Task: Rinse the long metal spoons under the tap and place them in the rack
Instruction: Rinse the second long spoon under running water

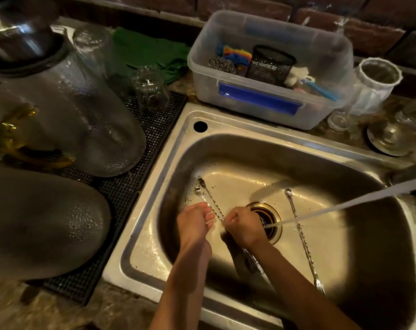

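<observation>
Two long twisted metal spoons (208, 198) cross over the steel sink (169, 163), their bowls pointing to the far left. My right hand (244, 228) is closed around their stems near the drain (269, 219). My left hand (195, 221) touches the same stems with its fingertips, fingers partly curled. A third long spoon (302, 236) lies loose on the sink floor to the right. A stream of water (345, 206) runs from the right edge down to my right hand. The tap itself is out of view.
A black rubber drying mat (152, 129) left of the sink carries large upturned glass jars (102, 129) and small glasses. Behind the sink stands a clear plastic tub (261, 101) with scrubbers, a mesh cup and brushes. A sink strainer plug (388, 139) lies at right.
</observation>
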`<state>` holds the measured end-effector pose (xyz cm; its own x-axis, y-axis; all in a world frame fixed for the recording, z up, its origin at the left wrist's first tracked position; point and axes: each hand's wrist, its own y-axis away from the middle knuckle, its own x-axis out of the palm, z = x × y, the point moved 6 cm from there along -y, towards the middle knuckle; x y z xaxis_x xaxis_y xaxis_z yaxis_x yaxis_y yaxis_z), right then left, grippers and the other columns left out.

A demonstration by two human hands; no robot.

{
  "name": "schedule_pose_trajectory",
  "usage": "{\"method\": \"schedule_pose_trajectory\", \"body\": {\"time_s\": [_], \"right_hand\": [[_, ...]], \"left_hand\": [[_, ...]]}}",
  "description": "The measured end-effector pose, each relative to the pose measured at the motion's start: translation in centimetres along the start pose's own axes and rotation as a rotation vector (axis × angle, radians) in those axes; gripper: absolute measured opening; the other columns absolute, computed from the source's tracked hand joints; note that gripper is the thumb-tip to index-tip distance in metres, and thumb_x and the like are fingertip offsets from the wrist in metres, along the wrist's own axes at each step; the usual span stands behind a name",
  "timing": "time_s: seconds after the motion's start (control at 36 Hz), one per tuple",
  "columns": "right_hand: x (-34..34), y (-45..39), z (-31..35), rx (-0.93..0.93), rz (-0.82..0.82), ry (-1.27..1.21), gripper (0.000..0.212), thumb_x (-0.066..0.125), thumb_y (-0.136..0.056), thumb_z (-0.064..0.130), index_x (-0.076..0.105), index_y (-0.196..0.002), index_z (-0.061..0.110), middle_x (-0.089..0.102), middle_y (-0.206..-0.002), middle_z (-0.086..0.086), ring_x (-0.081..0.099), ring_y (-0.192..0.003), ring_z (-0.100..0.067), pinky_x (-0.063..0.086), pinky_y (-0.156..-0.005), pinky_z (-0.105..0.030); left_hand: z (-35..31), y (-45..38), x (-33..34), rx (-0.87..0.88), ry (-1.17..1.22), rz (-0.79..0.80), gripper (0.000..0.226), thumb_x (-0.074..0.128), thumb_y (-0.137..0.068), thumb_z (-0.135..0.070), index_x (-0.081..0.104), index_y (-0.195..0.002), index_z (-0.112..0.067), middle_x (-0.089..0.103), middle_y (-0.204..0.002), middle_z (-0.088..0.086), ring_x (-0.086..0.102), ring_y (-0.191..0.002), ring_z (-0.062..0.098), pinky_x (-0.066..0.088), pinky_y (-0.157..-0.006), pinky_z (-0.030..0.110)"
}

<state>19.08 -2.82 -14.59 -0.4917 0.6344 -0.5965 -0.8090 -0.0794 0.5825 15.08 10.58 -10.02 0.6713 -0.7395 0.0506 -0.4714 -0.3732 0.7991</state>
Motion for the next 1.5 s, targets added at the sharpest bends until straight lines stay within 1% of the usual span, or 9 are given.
{"method": "schedule_pose_trajectory", "body": {"time_s": [0.14, 0.36, 0.47, 0.72, 0.86, 0.97, 1.17, 1.28, 1.5], "right_hand": [[-1.4, 1.2, -0.5, 0.042, -0.05, -0.191, 0.035, 0.056, -0.084, 0.008, 0.058, -0.051, 0.02, 0.057, -0.055, 0.003, 0.055, -0.055, -0.01, 0.047, -0.06, -0.026], [-4.1, 3.7, -2.5, 0.042, -0.095, -0.583, 0.009, 0.069, -0.087, 0.003, 0.066, -0.082, -0.004, 0.069, -0.066, -0.02, 0.067, -0.052, -0.024, 0.058, -0.052, -0.034], [-5.4, 4.6, -3.3, 0.069, -0.12, -0.772, 0.003, 0.065, -0.09, -0.003, 0.063, -0.09, -0.003, 0.069, -0.072, -0.023, 0.065, -0.058, -0.032, 0.055, -0.051, -0.031], [-7.7, 6.2, -5.6, 0.109, -0.072, -0.971, 0.014, 0.059, -0.094, -0.002, 0.068, -0.1, -0.012, 0.071, -0.076, -0.019, 0.065, -0.049, -0.015, 0.056, -0.045, -0.02], [-8.2, 6.9, -6.9, 0.096, -0.044, -0.973, 0.01, 0.061, -0.092, -0.005, 0.07, -0.096, -0.006, 0.077, -0.078, -0.018, 0.07, -0.056, -0.019, 0.058, -0.051, -0.023], [-8.6, 7.2, -7.2, 0.08, 0.001, -0.993, 0.014, 0.058, -0.093, -0.005, 0.071, -0.097, -0.002, 0.078, -0.084, -0.017, 0.073, -0.061, -0.02, 0.06, -0.057, -0.023], [-9.6, 8.4, -7.1, 0.075, 0.025, -1.04, 0.014, 0.057, -0.092, -0.009, 0.069, -0.099, -0.005, 0.077, -0.086, -0.021, 0.07, -0.059, -0.022, 0.055, -0.055, -0.027], [-10.1, 9.6, -7.9, 0.085, 0.02, -1.052, 0.014, 0.06, -0.091, -0.009, 0.071, -0.099, -0.009, 0.075, -0.087, -0.027, 0.07, -0.06, -0.023, 0.056, -0.055, -0.028], [-10.9, 12.0, -10.0, 0.123, 0.006, -1.001, 0.015, 0.059, -0.094, -0.003, 0.07, -0.104, -0.002, 0.077, -0.079, -0.017, 0.066, -0.052, -0.016, 0.052, -0.053, -0.029]], "left_hand": [[1.1, -0.3, 1.0, -0.023, -0.135, 0.054, 0.025, 0.046, -0.093, 0.008, 0.068, -0.091, -0.003, 0.065, -0.088, 0.018, 0.059, -0.079, 0.024, 0.049, -0.066, 0.024], [3.2, -0.6, 3.6, -0.072, -0.228, 0.251, 0.015, 0.056, -0.095, 0.001, 0.068, -0.101, -0.006, 0.072, -0.107, 0.016, 0.067, -0.1, 0.02, 0.055, -0.092, 0.033], [3.9, 0.0, 5.8, -0.06, -0.17, 0.435, 0.042, 0.058, -0.091, 0.009, 0.056, -0.126, -0.013, 0.064, -0.122, 0.009, 0.069, -0.105, 0.022, 0.056, -0.076, 0.025], [5.6, 2.9, 10.1, -0.104, -0.081, 0.52, 0.043, 0.048, -0.095, 0.012, 0.048, -0.137, 0.005, 0.058, -0.135, 0.022, 0.055, -0.069, 0.021, 0.048, -0.053, 0.029], [6.2, 3.9, 11.0, -0.134, -0.006, 0.515, 0.034, 0.047, -0.095, 0.015, 0.055, -0.126, 0.007, 0.066, -0.126, 0.021, 0.067, -0.11, 0.033, 0.059, -0.07, 0.033], [6.3, 4.6, 11.2, -0.143, 0.04, 0.524, 0.029, 0.048, -0.094, 0.016, 0.059, -0.119, 0.005, 0.07, -0.119, 0.019, 0.068, -0.109, 0.037, 0.059, -0.057, 0.031], [6.4, 4.9, 11.4, -0.137, 0.071, 0.524, 0.028, 0.057, -0.094, 0.006, 0.06, -0.121, 0.01, 0.072, -0.114, 0.022, 0.074, -0.095, 0.033, 0.06, -0.061, 0.034], [6.6, 5.3, 11.6, -0.161, 0.126, 0.51, 0.031, 0.058, -0.092, 0.008, 0.057, -0.123, 0.012, 0.071, -0.113, 0.027, 0.074, -0.097, 0.032, 0.061, -0.084, 0.041], [7.0, 6.6, 12.0, -0.232, 0.109, 0.53, 0.027, 0.058, -0.09, 0.012, 0.06, -0.117, 0.014, 0.072, -0.109, 0.028, 0.075, -0.094, 0.034, 0.063, -0.078, 0.037]]}}
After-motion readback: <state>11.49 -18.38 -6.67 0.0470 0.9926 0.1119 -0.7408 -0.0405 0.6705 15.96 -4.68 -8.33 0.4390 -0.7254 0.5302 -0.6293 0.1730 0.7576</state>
